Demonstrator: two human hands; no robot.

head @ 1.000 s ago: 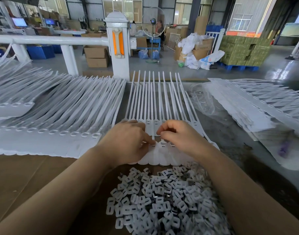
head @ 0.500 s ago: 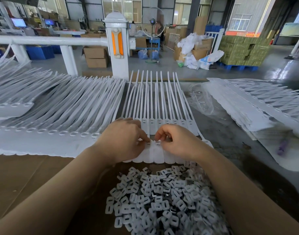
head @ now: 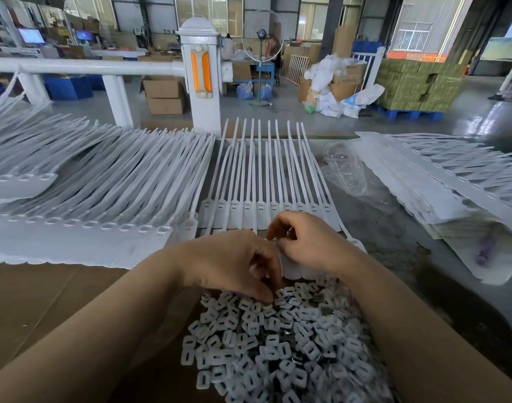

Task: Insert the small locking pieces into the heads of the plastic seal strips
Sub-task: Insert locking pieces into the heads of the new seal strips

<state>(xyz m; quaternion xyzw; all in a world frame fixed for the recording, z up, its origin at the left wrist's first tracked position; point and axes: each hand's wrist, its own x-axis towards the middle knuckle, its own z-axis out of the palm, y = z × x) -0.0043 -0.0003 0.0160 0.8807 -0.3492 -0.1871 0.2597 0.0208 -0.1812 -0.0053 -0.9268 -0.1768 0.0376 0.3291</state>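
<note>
Left hand dips its curled fingertips into the pile of locking pieces just below it, pinching at one, though I cannot tell if it has a piece. Right hand, just beside it, pinches the heads of the strips, which fan away beyond both hands on the bench.
</note>
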